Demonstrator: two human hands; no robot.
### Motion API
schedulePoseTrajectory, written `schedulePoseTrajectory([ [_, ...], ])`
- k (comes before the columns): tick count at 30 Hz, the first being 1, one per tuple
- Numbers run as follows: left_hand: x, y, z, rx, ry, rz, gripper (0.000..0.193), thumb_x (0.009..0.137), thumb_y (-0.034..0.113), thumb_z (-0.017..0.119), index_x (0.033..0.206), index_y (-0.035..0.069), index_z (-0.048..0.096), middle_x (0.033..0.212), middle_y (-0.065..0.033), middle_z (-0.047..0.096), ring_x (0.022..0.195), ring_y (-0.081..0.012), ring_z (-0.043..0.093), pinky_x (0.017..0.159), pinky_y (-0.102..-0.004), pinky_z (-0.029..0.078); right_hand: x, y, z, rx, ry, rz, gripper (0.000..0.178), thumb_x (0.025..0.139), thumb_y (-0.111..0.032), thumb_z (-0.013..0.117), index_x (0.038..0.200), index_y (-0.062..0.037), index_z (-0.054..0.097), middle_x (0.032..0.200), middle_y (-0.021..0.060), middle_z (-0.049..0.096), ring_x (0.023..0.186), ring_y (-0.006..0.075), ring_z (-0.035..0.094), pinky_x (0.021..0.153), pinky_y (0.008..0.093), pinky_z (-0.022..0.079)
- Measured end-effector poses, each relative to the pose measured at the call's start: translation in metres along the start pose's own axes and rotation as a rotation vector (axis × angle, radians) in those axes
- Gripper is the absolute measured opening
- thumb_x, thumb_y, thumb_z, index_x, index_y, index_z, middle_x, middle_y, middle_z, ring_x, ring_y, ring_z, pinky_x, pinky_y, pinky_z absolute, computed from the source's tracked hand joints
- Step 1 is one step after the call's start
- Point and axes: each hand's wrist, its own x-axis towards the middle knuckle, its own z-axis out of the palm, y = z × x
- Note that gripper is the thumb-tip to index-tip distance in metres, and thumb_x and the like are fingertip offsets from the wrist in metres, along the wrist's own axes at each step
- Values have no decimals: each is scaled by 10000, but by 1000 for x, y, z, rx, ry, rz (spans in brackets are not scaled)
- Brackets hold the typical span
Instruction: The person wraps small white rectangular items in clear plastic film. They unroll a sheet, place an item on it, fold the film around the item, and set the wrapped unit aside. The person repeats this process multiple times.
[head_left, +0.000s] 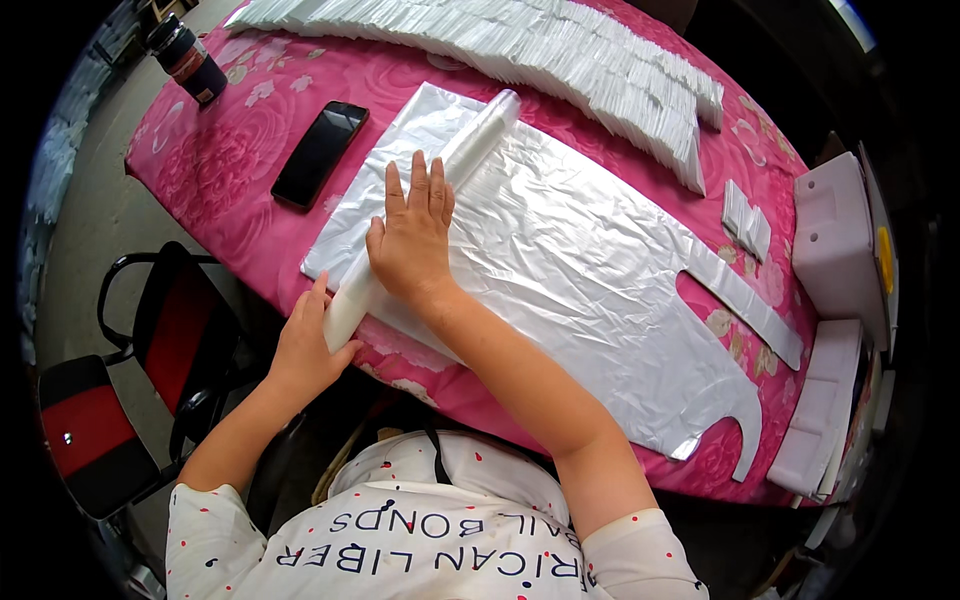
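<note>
A pile of white plastic carrier bags (570,260) lies flat across the table, with its cut-out handles at the right end. Across its left part runs a long whitish translucent tube (478,140), slanting from near left to far right. My left hand (308,345) grips the near end of this tube at the table's edge, thumb and fingers on either side. My right hand (415,235) rests palm down over the middle of the tube, its fingers stretched out and somewhat apart. That palm hides part of the tube and the plastic under it.
A dark phone (320,155) and a dark lidded bottle (188,62) stand to the left on the pink flowered tablecloth (215,150). Stacks of folded white bags (520,45) line the far side. A small folded bundle (746,220) and white boxes (845,250) are at right; red-black chairs (185,330) left.
</note>
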Motion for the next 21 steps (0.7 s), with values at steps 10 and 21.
schedulePoseTrajectory([
  [10, -10, 44, 16, -1183, -395, -158, 513, 773, 188, 683, 1195, -2, 461, 942, -47, 586, 820, -100, 564, 762, -269, 468, -28, 24, -76, 1590, -334, 590, 922, 684, -541, 732, 1297, 12, 321, 1207, 155, 473, 1103, 229, 491, 872, 348, 454],
  [21, -4, 99, 18, -1949, -1200, -253, 690, 684, 331, 676, 1175, -80, 418, 784, -91, 503, 615, -164, 549, 565, -321, 516, -35, 25, -133, 1846, -386, 182, 1238, 552, -672, 729, 1435, -63, 112, 1423, 168, 299, 1291, 285, 343, 1048, 374, 329],
])
